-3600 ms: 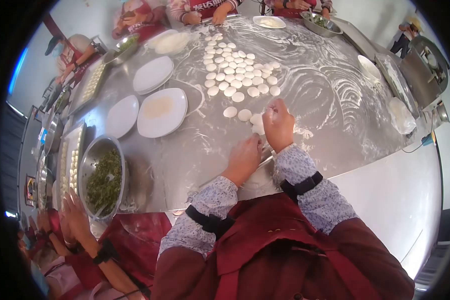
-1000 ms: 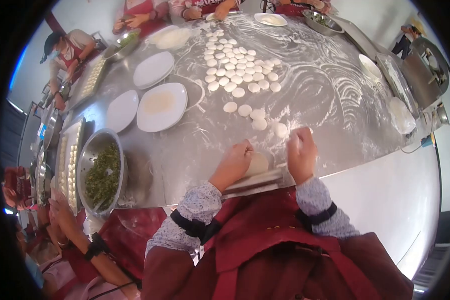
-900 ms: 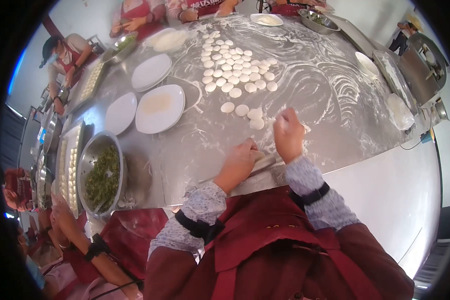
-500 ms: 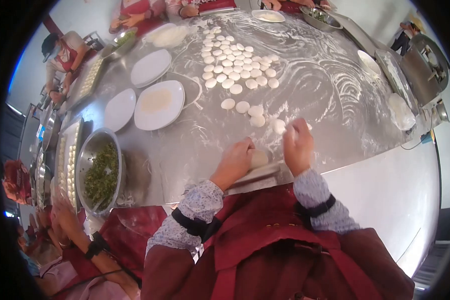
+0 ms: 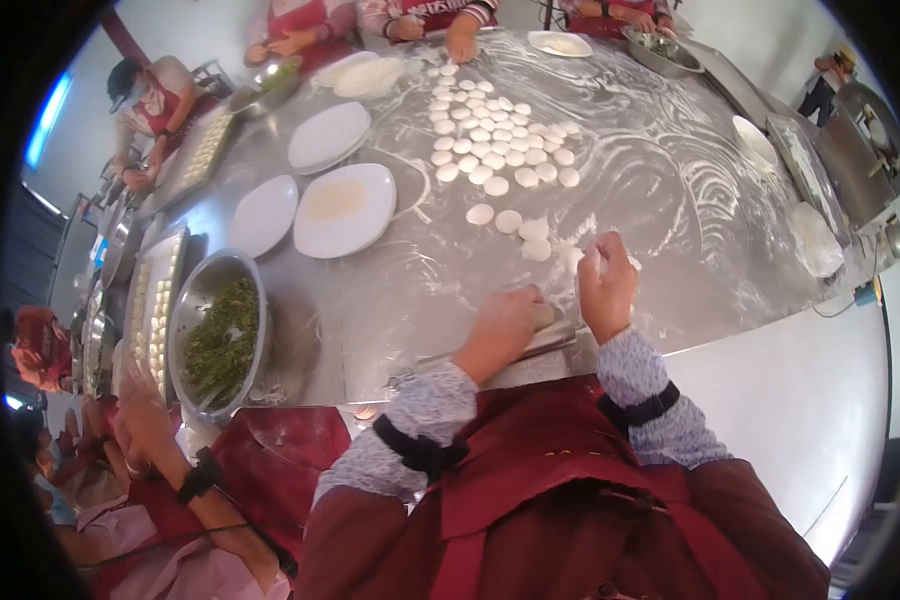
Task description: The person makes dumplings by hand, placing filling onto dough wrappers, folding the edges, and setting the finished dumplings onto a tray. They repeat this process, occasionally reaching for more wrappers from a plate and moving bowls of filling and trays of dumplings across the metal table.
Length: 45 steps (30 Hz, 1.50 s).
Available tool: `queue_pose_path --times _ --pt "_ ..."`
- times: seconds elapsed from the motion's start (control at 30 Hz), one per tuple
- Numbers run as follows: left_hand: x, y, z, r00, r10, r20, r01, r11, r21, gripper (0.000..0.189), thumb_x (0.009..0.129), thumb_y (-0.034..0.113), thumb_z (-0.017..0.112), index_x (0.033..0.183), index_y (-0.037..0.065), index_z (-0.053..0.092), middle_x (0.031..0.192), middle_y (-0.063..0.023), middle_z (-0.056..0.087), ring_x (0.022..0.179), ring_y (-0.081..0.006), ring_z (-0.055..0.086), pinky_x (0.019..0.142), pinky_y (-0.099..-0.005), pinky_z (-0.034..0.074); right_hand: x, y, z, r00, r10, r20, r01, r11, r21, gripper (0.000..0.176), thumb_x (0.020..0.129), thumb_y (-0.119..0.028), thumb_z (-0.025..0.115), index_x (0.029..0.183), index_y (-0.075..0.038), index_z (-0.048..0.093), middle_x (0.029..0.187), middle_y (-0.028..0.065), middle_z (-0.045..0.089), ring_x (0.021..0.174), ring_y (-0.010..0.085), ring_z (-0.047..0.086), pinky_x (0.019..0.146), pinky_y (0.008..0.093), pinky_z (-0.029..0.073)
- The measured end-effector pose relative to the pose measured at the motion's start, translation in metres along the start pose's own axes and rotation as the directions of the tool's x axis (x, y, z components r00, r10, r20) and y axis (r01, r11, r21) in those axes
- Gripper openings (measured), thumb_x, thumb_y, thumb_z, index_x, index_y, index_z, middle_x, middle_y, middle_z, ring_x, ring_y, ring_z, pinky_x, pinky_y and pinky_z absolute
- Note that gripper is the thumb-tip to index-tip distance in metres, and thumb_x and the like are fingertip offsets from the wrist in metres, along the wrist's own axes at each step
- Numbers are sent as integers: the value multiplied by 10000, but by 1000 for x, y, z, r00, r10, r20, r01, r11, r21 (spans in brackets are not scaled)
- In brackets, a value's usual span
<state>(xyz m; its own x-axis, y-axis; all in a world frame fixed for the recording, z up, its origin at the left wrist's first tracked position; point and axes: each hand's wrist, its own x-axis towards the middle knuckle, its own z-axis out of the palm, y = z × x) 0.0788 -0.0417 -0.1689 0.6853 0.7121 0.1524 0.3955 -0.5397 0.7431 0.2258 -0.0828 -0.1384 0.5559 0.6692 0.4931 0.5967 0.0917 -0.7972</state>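
Note:
My left hand (image 5: 502,330) is closed around a roll of pale dough (image 5: 543,316) low over the table's near edge; only its end shows beside my fingers. To its right, my right hand (image 5: 608,290) is raised a little with fingers curled in; what they hold, if anything, is hidden. A small dough piece (image 5: 576,259) lies just left of the right hand, partly covered by it. Beyond my hands are a few loose dough pieces (image 5: 535,249), then a large cluster of flattened dough rounds (image 5: 485,130).
The floured metal table (image 5: 660,190) bears white plates (image 5: 365,235) and a steel bowl of chopped green filling (image 5: 220,345) at left. Trays of small dumplings (image 5: 158,320) stand beyond it. A co-worker's hand (image 5: 145,425) is at lower left; other people work along the far side.
The view has shifted, so the table items sit further right. My left hand covers more of the dough roll. A co-worker's hand now reaches onto the far end of the dough rounds.

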Motion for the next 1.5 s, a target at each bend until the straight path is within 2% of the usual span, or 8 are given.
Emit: queue_pose_path --times 0.3,0.37,0.5,0.57,0.73,0.83,1.27,1.5 --pt "-6 -22 -25 990 -66 123 65 998 14 235 787 180 557 949 10 570 883 -206 580 881 -356 551 772 -411 433 -8 11 -8 998 37 54 -38 999 18 76 793 -68 476 829 -5 498 694 170 547 668 314 587 610 355 454" --pt "-5 -41 -41 985 -172 2 171 980 -100 335 795 200 566 1076 20 535 1037 -198 556 1037 -300 508 869 -377 404 -13 15 -11 999 6 49 -12 992 124 73 830 -80 452 812 -16 482 648 52 478 543 87 456 479 265 385" --pt "6 -43 -144 870 -289 -400 98 896 -434 271 854 164 518 1064 -7 523 1047 -200 553 982 -305 522 882 -390 402 -12 5 -14 997 53 54 -57 994 95 84 793 -59 474 848 -9 514 693 155 548 668 267 590 622 331 454" --pt "19 -68 -152 629 12 -777 365 878 309 267 834 109 497 1070 -8 541 1028 -201 566 985 -327 524 891 -397 404 -9 -1 -14 994 79 71 -83 995 60 84 790 -64 478 846 -15 517 704 155 564 669 269 594 622 331 456" --pt "56 -46 -73 981 113 -158 -110 994 25 345 773 46 501 1114 44 552 1094 -165 562 1071 -321 487 916 -387 382 -6 0 -10 996 67 59 -71 995 68 97 786 -83 491 845 -10 518 734 163 585 686 287 602 631 337 461" --pt "66 -30 -14 901 412 -134 -392 907 153 301 757 51 506 1048 31 577 1065 -137 569 1049 -304 490 888 -354 404 -6 2 -11 996 57 65 -61 997 57 100 784 -83 491 844 -7 518 737 160 587 691 280 606 643 342 465" --pt "29 -45 -55 973 218 69 -205 700 684 158 711 140 557 831 43 592 849 -116 570 889 -283 520 780 -389 421 -7 -3 -14 998 29 46 -32 998 62 103 777 -80 496 834 3 518 722 164 584 688 295 607 648 330 463" --pt "21 -12 -33 973 -153 171 172 979 -107 203 725 192 649 807 23 572 788 -130 596 733 -261 576 655 -360 457 -7 -5 -20 991 85 104 -94 991 90 96 769 -59 494 834 6 519 719 163 579 673 275 601 652 320 463"
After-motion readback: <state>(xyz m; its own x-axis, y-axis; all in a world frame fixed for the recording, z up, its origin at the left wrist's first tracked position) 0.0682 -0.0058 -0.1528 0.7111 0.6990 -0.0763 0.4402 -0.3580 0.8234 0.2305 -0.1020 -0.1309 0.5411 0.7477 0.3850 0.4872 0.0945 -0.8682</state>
